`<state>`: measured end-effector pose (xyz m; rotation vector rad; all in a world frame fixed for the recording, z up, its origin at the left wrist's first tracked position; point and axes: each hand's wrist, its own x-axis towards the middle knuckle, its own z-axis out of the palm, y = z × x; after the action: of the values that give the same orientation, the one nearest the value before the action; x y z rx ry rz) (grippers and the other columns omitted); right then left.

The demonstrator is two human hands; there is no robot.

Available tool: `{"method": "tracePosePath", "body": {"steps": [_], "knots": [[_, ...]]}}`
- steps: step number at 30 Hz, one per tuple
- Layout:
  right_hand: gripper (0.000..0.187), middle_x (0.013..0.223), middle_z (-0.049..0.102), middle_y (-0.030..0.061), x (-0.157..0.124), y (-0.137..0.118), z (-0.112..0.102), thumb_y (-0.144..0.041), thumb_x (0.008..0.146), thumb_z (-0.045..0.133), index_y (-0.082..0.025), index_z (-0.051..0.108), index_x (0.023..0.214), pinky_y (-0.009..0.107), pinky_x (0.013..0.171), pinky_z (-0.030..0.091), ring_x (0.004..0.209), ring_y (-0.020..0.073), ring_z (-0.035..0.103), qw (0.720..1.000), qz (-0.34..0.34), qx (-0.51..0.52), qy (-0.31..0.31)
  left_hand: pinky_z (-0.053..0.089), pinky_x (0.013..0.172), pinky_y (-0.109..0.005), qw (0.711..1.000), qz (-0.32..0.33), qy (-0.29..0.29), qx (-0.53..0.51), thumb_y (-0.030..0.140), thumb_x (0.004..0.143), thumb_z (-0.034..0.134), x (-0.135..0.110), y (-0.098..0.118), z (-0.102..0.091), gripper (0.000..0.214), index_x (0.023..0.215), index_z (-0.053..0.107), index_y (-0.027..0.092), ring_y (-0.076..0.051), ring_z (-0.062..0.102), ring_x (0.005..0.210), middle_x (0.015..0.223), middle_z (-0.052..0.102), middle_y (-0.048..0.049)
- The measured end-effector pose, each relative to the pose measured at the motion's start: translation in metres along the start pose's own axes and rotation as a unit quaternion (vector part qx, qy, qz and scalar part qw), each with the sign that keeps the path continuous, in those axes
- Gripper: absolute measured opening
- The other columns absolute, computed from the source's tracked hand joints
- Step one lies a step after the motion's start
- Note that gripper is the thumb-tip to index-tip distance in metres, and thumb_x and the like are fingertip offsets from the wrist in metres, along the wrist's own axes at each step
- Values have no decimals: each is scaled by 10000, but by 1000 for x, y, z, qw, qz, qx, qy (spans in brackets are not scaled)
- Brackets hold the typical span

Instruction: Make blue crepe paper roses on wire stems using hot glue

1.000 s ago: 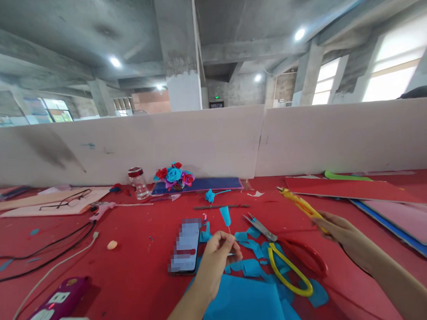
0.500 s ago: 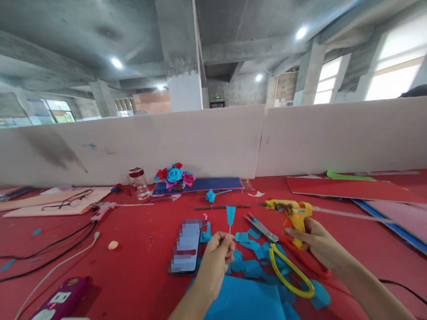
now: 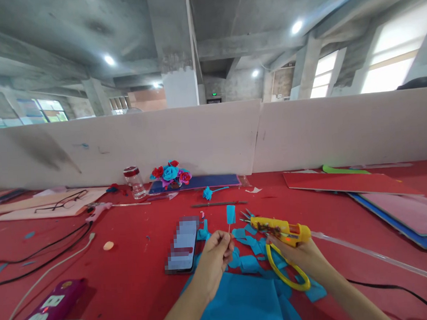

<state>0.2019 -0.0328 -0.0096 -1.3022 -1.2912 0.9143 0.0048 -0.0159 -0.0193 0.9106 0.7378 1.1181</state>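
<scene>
My left hand pinches a thin stick topped with a small blue paper piece, held upright above the red table. My right hand grips a yellow glue gun, its nozzle pointing left and close to the blue paper piece. A clear glue stick trails from the back of the gun. Blue paper scraps and a blue sheet lie under both hands. Yellow-handled scissors rest on the scraps below the gun.
A phone lies left of my left hand. A paper flower bouquet, a glass jar and a blue paper flower stand near the white partition. Cables and a power strip are at the left; coloured sheets at the right.
My right hand brought the glue gun from the right down and leftward, turning its nozzle toward the blue paper piece. My left hand kept the stick nearly still.
</scene>
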Motion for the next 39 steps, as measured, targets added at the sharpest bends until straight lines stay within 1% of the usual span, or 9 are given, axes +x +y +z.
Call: {"method": "tracePosePath", "body": {"steps": [2, 5, 10, 12, 16, 23, 27, 34, 39], "knots": [[229, 515, 569, -14, -1, -1, 2, -401, 625, 662, -177, 613, 616, 216, 374, 383, 463, 133, 516, 1000, -21, -12, 11, 198, 463, -200, 1000, 0, 0, 17, 398, 731, 619, 0, 0, 0, 294, 658, 451, 168, -62, 282, 493, 592, 428, 48], [195, 562, 617, 2, -1, 1, 3, -370, 644, 653, -177, 627, 628, 224, 403, 421, 523, 164, 571, 998, -49, -32, 21, 177, 453, -207, 999, -8, 1, 39, 417, 735, 604, 0, -1, 0, 298, 662, 449, 172, -61, 264, 478, 583, 421, 53], [164, 623, 664, 14, 0, 10, 2, -331, 657, 649, -171, 656, 692, 242, 451, 464, 568, 190, 609, 996, -57, -63, 25, 181, 453, -208, 999, -17, 5, 42, 456, 682, 639, 0, 0, 2, 340, 658, 447, 176, -63, 283, 479, 578, 418, 56], [157, 644, 675, 20, 1, 13, 2, -323, 663, 645, -172, 656, 703, 258, 495, 485, 592, 200, 620, 995, -66, -65, 21, 197, 460, -206, 999, -19, 7, 37, 453, 670, 652, -1, 0, 2, 345, 656, 447, 177, -64, 292, 486, 583, 421, 55], [125, 678, 683, 36, 1, 14, 2, -289, 680, 622, -170, 638, 717, 285, 554, 505, 646, 220, 632, 994, -82, -67, 23, 209, 468, -203, 999, -8, 3, 32, 429, 691, 646, -1, 1, 2, 321, 660, 454, 174, -64, 286, 490, 587, 420, 54], [93, 651, 677, 32, 3, 17, 4, -255, 659, 601, -174, 628, 695, 291, 546, 511, 618, 215, 630, 993, -86, -72, 34, 195, 461, -210, 999, -18, 11, 44, 464, 667, 649, -1, 1, 3, 349, 653, 447, 180, -62, 291, 475, 582, 416, 57], [93, 674, 681, 36, 2, 15, 5, -243, 651, 594, -173, 625, 704, 291, 557, 512, 640, 219, 635, 993, -89, -75, 30, 210, 469, -207, 999, -21, 8, 41, 451, 668, 654, -1, 1, 4, 341, 651, 448, 179, -62, 293, 480, 580, 426, 56], [57, 615, 663, 10, -2, 11, 7, -225, 658, 579, -187, 608, 688, 278, 531, 495, 586, 193, 611, 991, -92, -87, 35, 214, 464, -204, 999, -19, 13, 36, 455, 653, 667, -2, 2, 4, 352, 645, 451, 177, -62, 296, 477, 569, 420, 57], [88, 675, 690, 18, -3, 4, 9, -247, 653, 588, -189, 625, 708, 302, 586, 522, 650, 216, 640, 994, -86, -68, 18, 207, 457, -202, 999, -9, 8, 34, 453, 662, 662, -2, 3, 4, 348, 645, 452, 176, -63, 283, 481, 583, 415, 53]]}}
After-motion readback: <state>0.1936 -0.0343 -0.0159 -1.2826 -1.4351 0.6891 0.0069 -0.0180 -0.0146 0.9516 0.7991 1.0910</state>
